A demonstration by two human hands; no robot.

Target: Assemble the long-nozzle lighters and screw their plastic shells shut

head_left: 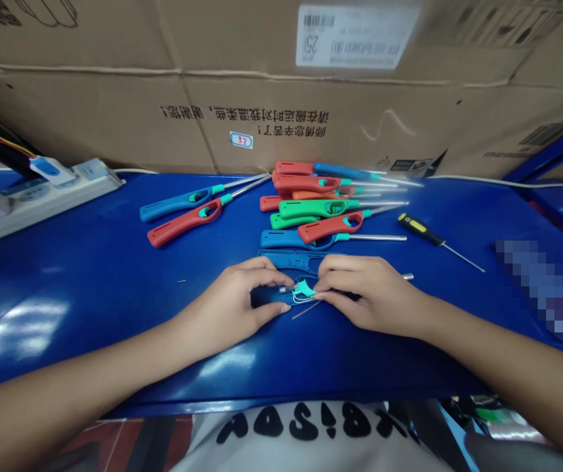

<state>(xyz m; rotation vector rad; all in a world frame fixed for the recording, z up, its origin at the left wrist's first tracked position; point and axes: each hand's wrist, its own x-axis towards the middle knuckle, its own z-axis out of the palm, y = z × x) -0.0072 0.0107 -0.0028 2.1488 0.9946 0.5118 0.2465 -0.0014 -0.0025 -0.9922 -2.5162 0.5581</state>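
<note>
An opened blue gas lighter [270,297] lies in front of me, its inner parts showing. My left hand [232,295] is closed around its handle end, index fingertip by a small metal part and thumb on the near edge. My right hand [364,288] pinches at the teal trigger [305,288], where thin white wires loop out. The lighter's metal tube is mostly hidden behind my right hand; its tip [407,276] shows beyond. A loose blue half shell [288,260] lies just behind my hands.
Several coloured lighters [310,208] are piled behind, and a blue one [177,204] and a red one [185,224] lie left. A screwdriver [421,231] rests right. The power strip [40,196] stands at left. A cardboard box [242,98] backs the blue table [114,295].
</note>
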